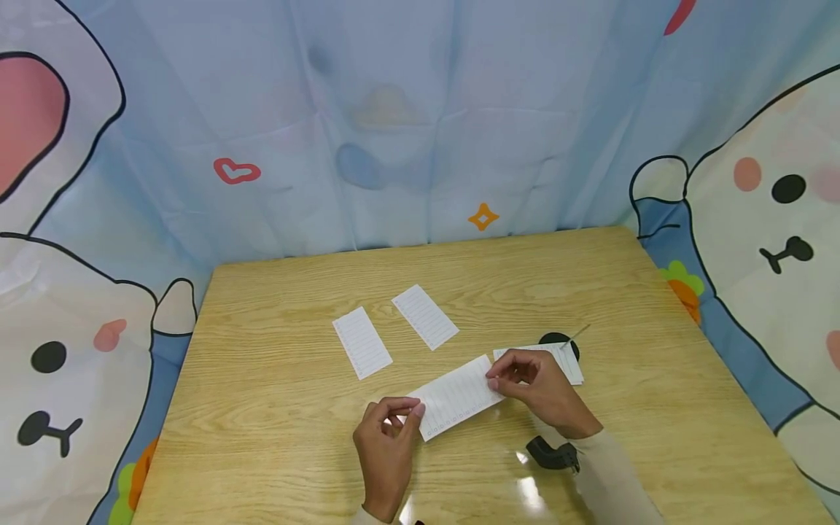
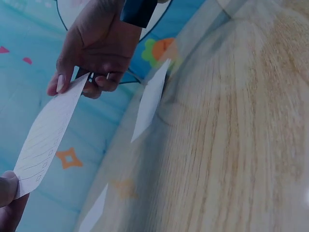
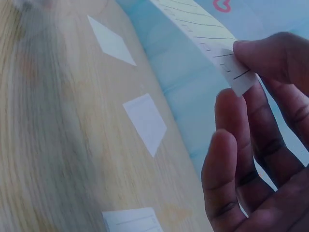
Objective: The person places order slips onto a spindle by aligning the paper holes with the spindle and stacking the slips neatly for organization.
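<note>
A white lined slip of paper (image 1: 456,397), with a row of small checkboxes along one edge, is held up above the table between both hands. My left hand (image 1: 387,448) pinches its left end between thumb and fingers. At the other end, my right hand (image 1: 547,390) pinches a corner; in the right wrist view the thumb (image 3: 270,55) lies over the printed face. Behind the right hand lies a small stack of similar slips (image 1: 572,362), partly hidden by that hand. Two more lined slips, a left one (image 1: 362,343) and a right one (image 1: 425,317), lie apart farther back.
A round black object (image 1: 554,338) sits at the stack's back edge, with a thin stick-like piece (image 1: 580,332) slanting up beside it. The wooden table (image 1: 275,408) reaches back to a blue cartoon curtain (image 1: 407,109). A black band (image 1: 551,453) is on the right wrist.
</note>
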Action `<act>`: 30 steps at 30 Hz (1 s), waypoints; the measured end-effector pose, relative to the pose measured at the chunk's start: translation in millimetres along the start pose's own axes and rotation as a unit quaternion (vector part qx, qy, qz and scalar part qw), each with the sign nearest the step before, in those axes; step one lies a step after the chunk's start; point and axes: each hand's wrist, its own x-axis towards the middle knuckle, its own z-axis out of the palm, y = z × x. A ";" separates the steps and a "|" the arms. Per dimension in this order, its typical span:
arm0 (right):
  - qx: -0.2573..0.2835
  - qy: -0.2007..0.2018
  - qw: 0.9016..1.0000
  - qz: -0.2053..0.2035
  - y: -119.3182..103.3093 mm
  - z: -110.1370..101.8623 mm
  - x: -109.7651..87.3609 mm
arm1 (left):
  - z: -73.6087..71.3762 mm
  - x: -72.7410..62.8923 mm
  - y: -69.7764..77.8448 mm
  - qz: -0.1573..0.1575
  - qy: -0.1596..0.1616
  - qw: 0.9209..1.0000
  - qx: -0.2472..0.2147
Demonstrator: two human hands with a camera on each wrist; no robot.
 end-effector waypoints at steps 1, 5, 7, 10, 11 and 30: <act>-0.004 -0.002 1.000 -0.002 -0.6 -0.9 -0.1 | 0.3 0.7 0.3 0.002 0.000 1.000 0.002; -0.014 -0.003 1.000 -0.007 -2.2 -3.7 -0.4 | 1.3 4.0 2.6 0.003 0.000 1.000 0.007; -0.014 -0.001 1.000 -0.009 -2.9 -4.1 -0.6 | 1.5 5.0 4.3 -0.001 -0.002 1.000 0.008; -0.013 0.003 1.000 -0.008 -3.3 -4.4 -0.7 | 1.6 5.8 6.5 -0.004 -0.009 1.000 0.010; -0.013 0.004 1.000 -0.006 -3.5 -4.4 -0.9 | 1.6 5.8 6.9 -0.003 -0.012 1.000 0.009; -0.025 -0.017 0.999 0.015 -2.7 -5.3 -1.5 | -3.9 8.8 7.8 0.033 -0.075 0.996 0.019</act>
